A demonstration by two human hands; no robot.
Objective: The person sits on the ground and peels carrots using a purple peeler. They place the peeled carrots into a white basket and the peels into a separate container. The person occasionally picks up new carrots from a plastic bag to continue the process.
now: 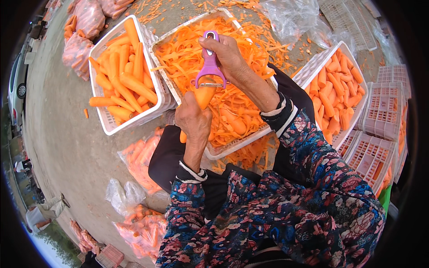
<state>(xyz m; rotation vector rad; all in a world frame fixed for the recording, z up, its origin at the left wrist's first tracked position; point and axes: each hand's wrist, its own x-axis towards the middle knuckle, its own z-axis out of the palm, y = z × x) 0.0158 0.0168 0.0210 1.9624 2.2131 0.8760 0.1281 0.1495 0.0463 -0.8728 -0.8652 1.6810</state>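
Note:
My right hand point(231, 55) grips the handle of a purple Y-shaped vegetable peeler point(210, 63), thumb on its upper part. Just below, my left hand point(193, 115) is closed around a carrot point(204, 95) whose top end lies at the metal blade. The carrot's other end shows under my left hand. Both hands are above a white plastic crate point(231, 146) heaped with long orange carrot peelings point(187, 43). A whole carrot point(238, 125) lies among the peelings near the front of the crate.
At left, a white crate point(114, 130) holds smooth carrots point(124, 73). Another crate point(342, 140) of carrots stands at right beside stacked crates point(382, 110). Bagged carrots point(142, 154) lie on the ground. Behind are plastic sheets point(288, 16) and scattered peelings. A person point(43, 214) and a car point(16, 87) are farther left.

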